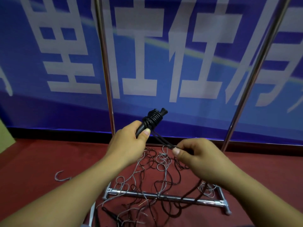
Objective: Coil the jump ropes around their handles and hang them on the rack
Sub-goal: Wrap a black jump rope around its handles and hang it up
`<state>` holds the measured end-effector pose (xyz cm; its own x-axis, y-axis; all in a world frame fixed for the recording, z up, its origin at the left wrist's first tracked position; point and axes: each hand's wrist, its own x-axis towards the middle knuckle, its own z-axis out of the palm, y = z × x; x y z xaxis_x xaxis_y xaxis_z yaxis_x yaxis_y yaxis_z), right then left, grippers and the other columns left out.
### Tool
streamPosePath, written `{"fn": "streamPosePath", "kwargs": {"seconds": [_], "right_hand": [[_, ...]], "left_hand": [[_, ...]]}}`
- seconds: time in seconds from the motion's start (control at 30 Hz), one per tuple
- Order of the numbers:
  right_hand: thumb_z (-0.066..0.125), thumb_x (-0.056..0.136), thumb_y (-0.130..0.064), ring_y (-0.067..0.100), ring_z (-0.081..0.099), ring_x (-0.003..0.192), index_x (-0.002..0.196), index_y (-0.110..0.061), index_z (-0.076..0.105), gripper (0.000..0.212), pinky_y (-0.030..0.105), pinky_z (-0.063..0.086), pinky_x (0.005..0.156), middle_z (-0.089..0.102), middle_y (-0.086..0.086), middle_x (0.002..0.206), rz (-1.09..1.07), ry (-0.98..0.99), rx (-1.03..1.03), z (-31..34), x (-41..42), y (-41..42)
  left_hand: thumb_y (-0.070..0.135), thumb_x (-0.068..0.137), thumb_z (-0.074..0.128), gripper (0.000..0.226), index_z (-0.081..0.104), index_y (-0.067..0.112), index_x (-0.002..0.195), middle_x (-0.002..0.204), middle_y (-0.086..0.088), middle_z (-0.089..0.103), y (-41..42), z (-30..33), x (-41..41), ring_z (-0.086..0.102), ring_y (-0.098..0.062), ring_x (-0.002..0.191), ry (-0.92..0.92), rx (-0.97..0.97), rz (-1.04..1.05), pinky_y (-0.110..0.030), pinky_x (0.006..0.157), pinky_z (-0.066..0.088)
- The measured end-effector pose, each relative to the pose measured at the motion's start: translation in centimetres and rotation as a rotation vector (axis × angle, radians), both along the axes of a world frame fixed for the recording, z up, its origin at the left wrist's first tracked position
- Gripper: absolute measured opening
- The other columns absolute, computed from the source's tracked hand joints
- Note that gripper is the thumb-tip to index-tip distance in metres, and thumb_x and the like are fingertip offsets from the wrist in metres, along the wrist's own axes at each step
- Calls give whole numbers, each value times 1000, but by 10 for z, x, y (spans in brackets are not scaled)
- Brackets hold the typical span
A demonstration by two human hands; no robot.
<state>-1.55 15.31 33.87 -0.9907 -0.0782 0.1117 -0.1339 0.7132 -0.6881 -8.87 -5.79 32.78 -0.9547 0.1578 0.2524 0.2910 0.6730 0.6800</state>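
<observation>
- While the left hand (129, 141) gripped the pair of black plastic jump-rope handles (148, 123), fingers curled round their lower part and thumb pressed on top, several tight turns of glossy black cord (153, 118) already sat wound near the handles' upper end.
- The right hand (195, 154) pinched a doubled stretch of that same black cord (165, 141) between thumb and forefinger, the other fingers curled in loosely; the cord ran taut from the coil down to the pinch.
- By my judgement the first rope was well into its coiling but not finished, since cord led on past the right hand toward the floor, and tucking the end and hanging it both remained.
- A loose tangle of grey and black ropes (157, 174) lay on the red carpet (32, 161) below the hands, so more ropes seemingly awaited the same treatment; how many I could not tell.
- The chrome metal rack (164, 198) stood just ahead, its base bar across the carpet with ropes draped over it and its two uprights (105, 63) rising out of view; no hanging rail or hook showed.
- A grey cord end (61, 177) lay apart to the left.
- Behind stood a blue banner with large white characters (147, 54).
- Likely hindrance: the trailing cord passed through the tangle and over the base bar, and could snag or drag other ropes up as winding went on.
</observation>
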Motion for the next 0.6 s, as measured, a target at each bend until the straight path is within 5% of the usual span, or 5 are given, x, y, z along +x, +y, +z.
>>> {"fn": "streamPosePath", "kwargs": {"seconds": [0.37,0.6], "right_hand": [[57,98,-34,8,40,51,69,-13,58,36,23,32,51,47,-9,55,69,157,16,0,11,-18],[57,97,-38,4,45,50,74,-20,64,30,20,34,50,51,-13,53,-18,113,-38,-6,13,-16]], "left_hand": [[43,98,52,15,57,31,91,72,6,62,8,-7,-12,61,-21,72,-37,-140,4,-35,66,47],[46,98,53,17,57,31,91,74,6,63,9,-21,-15,62,-19,73,-108,-263,-59,-36,69,51]]}}
